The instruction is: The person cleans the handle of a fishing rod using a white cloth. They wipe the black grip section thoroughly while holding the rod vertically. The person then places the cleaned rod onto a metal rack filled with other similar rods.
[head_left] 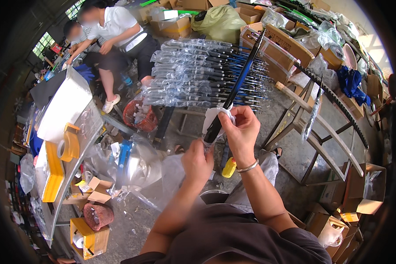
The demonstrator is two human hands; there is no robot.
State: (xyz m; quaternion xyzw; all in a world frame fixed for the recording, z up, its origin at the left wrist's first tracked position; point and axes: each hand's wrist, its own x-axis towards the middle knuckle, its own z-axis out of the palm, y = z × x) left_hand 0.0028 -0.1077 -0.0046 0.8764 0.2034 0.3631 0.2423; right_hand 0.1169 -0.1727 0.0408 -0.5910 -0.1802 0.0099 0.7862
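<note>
A black and blue fishing rod [240,81] slants up and away in front of me, its lower end in a clear plastic sleeve [210,140]. My left hand [197,162] is closed on the sleeve at that lower end. Higher up, my right hand [243,130] pinches a thin white wrap [211,117] around the rod, fingers closed on wrap and rod together. Beyond my hands lies a row of several similar rods [193,72], their thick ends covered in clear plastic and their thin ends pointing right.
To the right stands a metal frame with a notched rail [339,101], one wrapped rod [312,115] leaning on it. A bench with tape rolls [69,143] is at left, near a red basket [140,115]. Cardboard boxes [273,48] crowd the back. Two people sit far left.
</note>
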